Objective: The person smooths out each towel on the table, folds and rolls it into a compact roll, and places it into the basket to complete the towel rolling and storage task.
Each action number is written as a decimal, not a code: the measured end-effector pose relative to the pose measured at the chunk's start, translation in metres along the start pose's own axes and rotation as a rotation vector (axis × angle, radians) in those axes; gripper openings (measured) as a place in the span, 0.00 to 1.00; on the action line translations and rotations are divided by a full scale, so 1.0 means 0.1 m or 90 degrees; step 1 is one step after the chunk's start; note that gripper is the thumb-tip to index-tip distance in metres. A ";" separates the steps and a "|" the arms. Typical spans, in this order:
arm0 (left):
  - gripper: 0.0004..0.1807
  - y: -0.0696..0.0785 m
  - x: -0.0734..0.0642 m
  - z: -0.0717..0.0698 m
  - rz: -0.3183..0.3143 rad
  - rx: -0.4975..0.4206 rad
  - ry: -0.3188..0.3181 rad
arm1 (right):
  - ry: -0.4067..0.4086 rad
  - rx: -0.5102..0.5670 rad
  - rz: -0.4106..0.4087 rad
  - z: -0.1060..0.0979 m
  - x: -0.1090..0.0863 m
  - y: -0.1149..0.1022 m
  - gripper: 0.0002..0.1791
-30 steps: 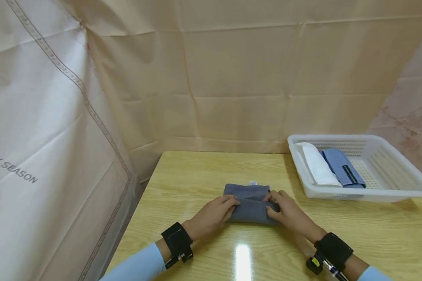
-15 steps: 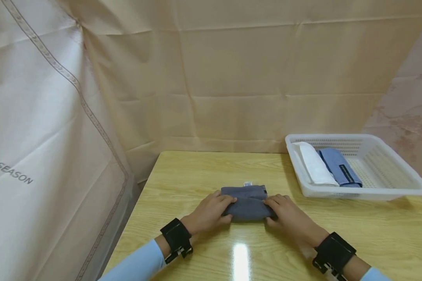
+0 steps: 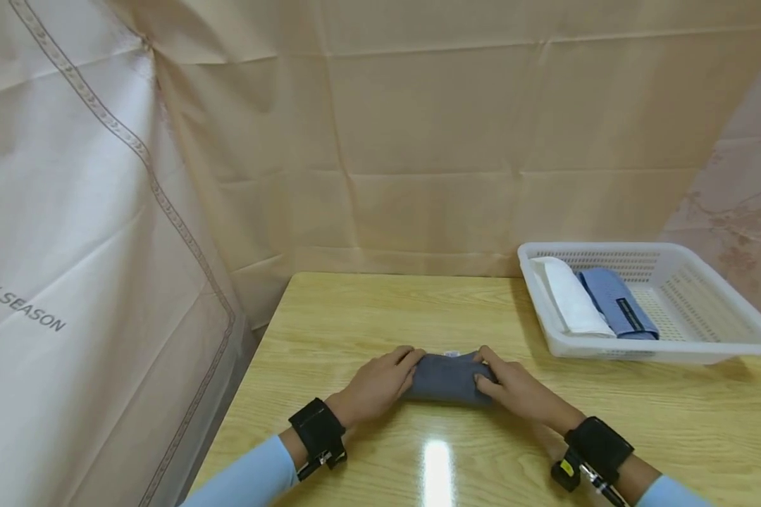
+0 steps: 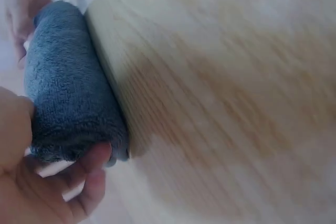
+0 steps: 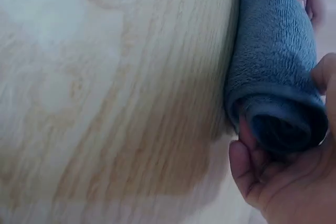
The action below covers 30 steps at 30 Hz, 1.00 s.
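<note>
A dark grey-blue towel [image 3: 449, 380], rolled into a short cylinder, lies crosswise on the wooden table. A bit of white tag [image 3: 452, 353] peeks out along its far side. My left hand [image 3: 377, 384] grips the left end of the roll, with fingers over the far side and around the end. At the other end, my right hand [image 3: 520, 387] holds the towel between thumb and fingers. The right wrist view shows the spiral layers of the rolled towel [image 5: 273, 40] at that end, fingertips against them. Its fuzzy surface fills the left part of the left wrist view.
At the right stands a white plastic basket [image 3: 659, 350] with a rolled white towel [image 3: 573, 296] and a folded blue towel [image 3: 618, 303] side by side in its left part. Beige cloth [image 3: 418, 141] hangs behind the table [image 3: 355, 310]; a pale printed cloth [image 3: 101, 282] hangs at the left.
The flat far part of the grey-blue towel has been rolled up, so the roll now covers nearly all of it. Both hands have shifted their grip at its ends.
</note>
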<state>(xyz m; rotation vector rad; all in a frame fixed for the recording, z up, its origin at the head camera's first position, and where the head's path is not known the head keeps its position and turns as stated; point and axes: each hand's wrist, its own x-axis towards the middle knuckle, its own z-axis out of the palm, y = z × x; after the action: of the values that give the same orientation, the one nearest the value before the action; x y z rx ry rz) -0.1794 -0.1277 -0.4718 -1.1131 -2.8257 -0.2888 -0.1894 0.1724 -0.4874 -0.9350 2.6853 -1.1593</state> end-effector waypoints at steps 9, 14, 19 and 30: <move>0.51 0.03 -0.06 0.04 -0.031 0.014 -0.097 | 0.087 -0.379 -0.076 0.26 -0.14 -0.20 0.45; 0.49 0.01 0.00 0.00 -0.040 -0.037 -0.101 | 0.091 -0.366 -0.065 0.34 -0.04 -0.15 0.58; 0.50 0.02 0.07 -0.08 -0.048 0.014 -0.113 | 0.053 -0.364 -0.109 0.23 0.15 -0.07 0.41; 0.51 0.02 0.19 -0.05 0.013 0.137 -0.097 | -0.263 -0.103 0.027 -0.21 0.35 -0.30 0.31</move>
<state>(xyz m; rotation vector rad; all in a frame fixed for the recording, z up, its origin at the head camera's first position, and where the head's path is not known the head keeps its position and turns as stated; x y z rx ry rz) -0.1919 -0.1143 -0.4632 -1.1607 -2.8859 0.1056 -0.2087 0.1508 -0.4459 -1.0032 2.4685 -0.6576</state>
